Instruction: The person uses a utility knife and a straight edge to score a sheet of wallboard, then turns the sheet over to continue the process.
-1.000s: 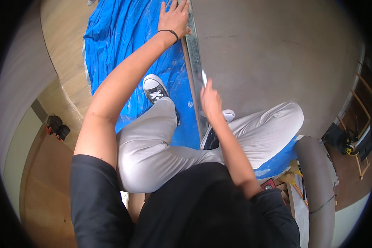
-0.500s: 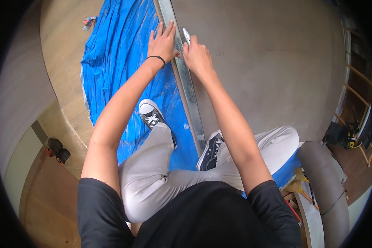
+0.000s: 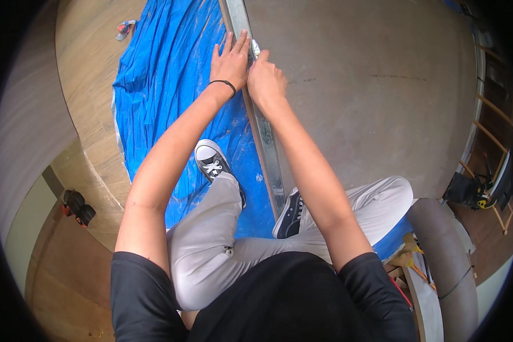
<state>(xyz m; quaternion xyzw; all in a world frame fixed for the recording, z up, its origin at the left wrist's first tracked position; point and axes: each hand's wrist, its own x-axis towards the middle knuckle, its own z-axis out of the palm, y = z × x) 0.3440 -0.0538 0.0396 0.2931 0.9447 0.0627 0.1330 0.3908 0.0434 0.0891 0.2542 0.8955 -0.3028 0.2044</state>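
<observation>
Metal strip: here's your landmark, the metal strip point(image 3: 266, 142), running lengthwise away from you along the left edge of the grey board point(image 3: 370, 108).
Left hand: your left hand point(image 3: 229, 67) is resting over the strip from its left side, fingers spreading, clamping nothing visible.
Right hand: your right hand point(image 3: 267, 80) is closing its fingers around a slim silver tool point(image 3: 255, 49), just right of the strip.
Tool line: it's pointing forward from your fist, its long axis lying roughly parallel to the strip's right edge; your right hand is holding it, your left sitting just across.
Blue sheet: the blue sheet point(image 3: 171, 74) is spreading left of the strip.
Hidden: your fist is covering the tool's rear; whether its tip is touching the strip, I can't tell; the frame is cutting off the strip's far end.
</observation>
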